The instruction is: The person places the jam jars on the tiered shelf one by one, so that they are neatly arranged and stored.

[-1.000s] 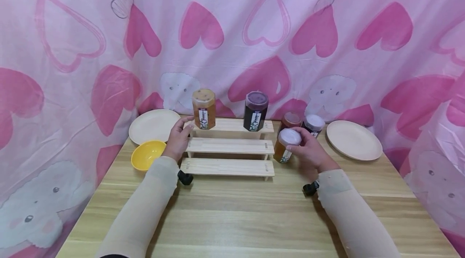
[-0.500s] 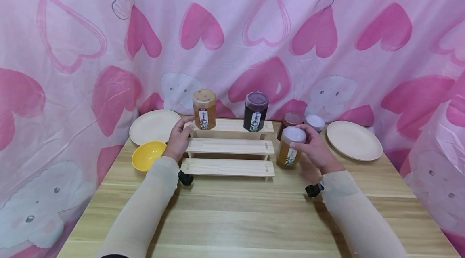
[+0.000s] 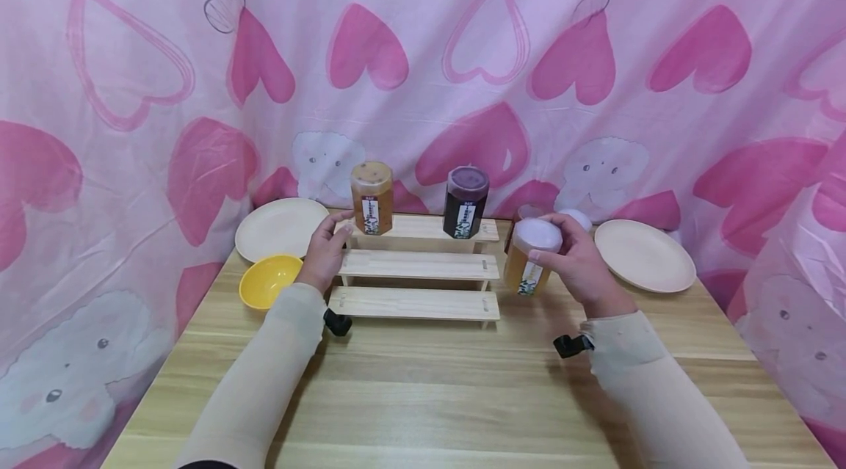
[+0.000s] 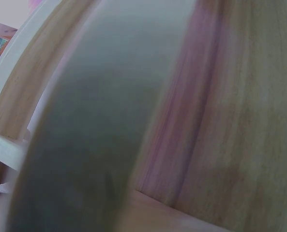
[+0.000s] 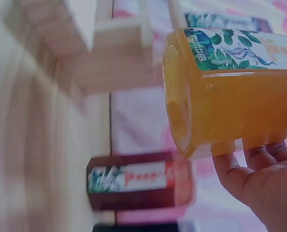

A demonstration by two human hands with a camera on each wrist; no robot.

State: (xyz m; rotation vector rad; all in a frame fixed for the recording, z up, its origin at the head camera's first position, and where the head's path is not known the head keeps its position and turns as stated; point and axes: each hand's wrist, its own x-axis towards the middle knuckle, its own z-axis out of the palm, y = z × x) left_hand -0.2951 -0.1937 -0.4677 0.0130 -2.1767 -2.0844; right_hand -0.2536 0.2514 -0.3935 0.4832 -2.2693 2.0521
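Pink heart-print curtain (image 3: 423, 109) hangs round the back and sides of a wood-grain worktop (image 3: 423, 395), and the bit worth looking at is the orange jar (image 3: 522, 267) with the frosty-looking lid. It's just beside the right end of the three-step wooden rack (image 3: 416, 263), and going by the right wrist view its base is clear of the worktop. Long axis is close to upright, lid leaning a touch right, so it stands crosswise to the level rack boards.

Right hand (image 3: 584, 263) has it by the upper part, thumb and fingers curled round from the right, opened only about as wide as the jar. So the jar sits between that palm and the rack, with all the steps off to its left.

Left hand (image 3: 325, 252) is way over at the rack's other end, fingertips by the top step. Can't tell if it's pinching the wood; something blurry blocks most of the left wrist view.

Further out, an amber jar (image 3: 372, 205) and a dark jar (image 3: 465, 208) stand on the top step, a reddish-brown jar (image 5: 133, 183) is behind the held one, and a yellow bowl (image 3: 264, 289) is left of the rack.
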